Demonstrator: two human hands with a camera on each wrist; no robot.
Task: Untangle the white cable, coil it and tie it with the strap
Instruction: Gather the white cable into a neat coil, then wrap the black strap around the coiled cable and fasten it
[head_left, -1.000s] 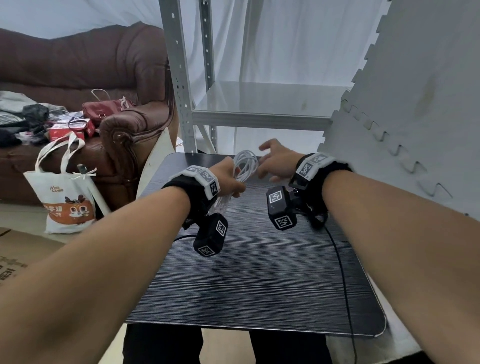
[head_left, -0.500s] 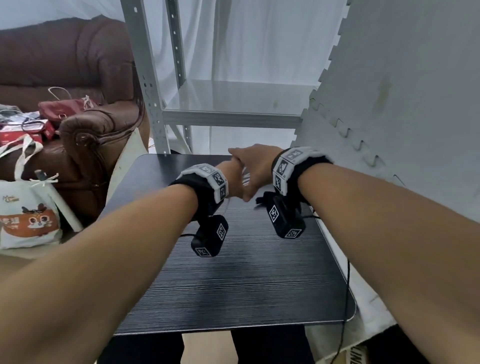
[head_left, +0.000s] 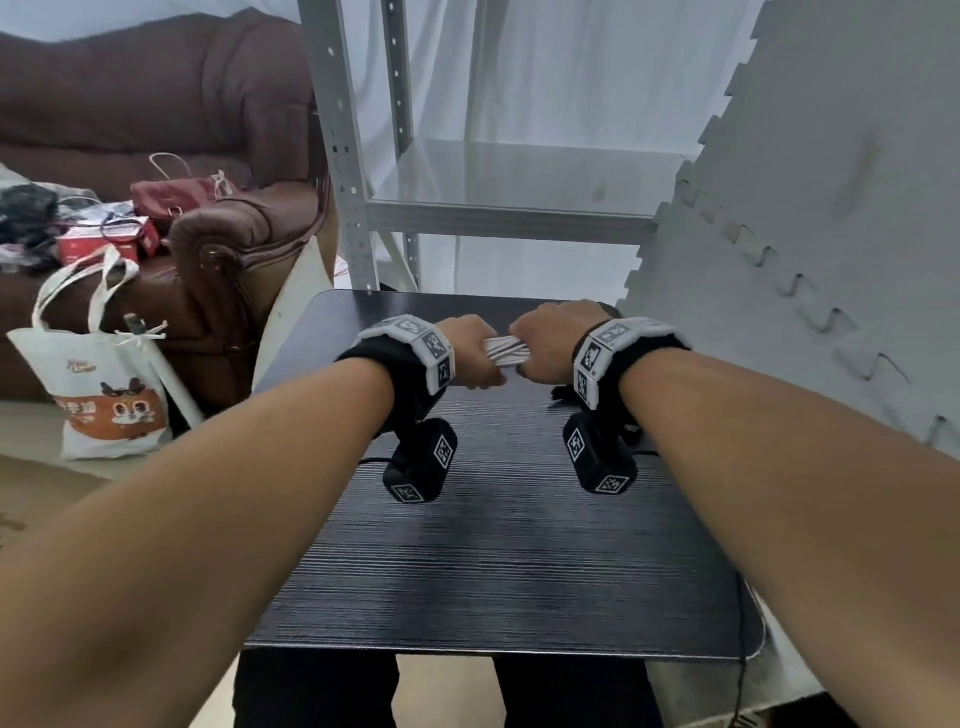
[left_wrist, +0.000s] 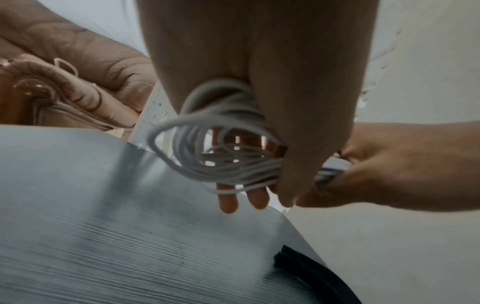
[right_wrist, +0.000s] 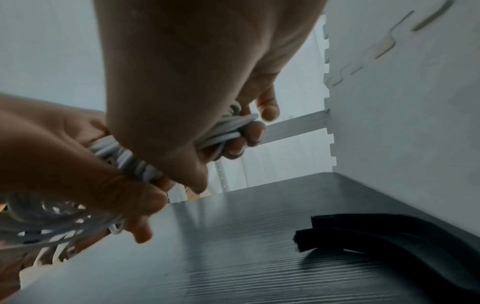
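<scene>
Holding white cable (head_left: 503, 351) coil above surface (head_left: 498, 561): both hands' fingers (right_wrist: 249, 131) curled round bundle. Strap (right_wrist: 384, 236) lies right of coil; I judge left grip should stay tight while right fetches it.

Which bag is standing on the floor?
The white tote bag with the orange cartoon print. The red handbag sits up on the brown sofa instead.

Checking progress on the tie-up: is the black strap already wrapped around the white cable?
No: the black strap lies loose on the table, apart from the white cable held in both hands.
</scene>
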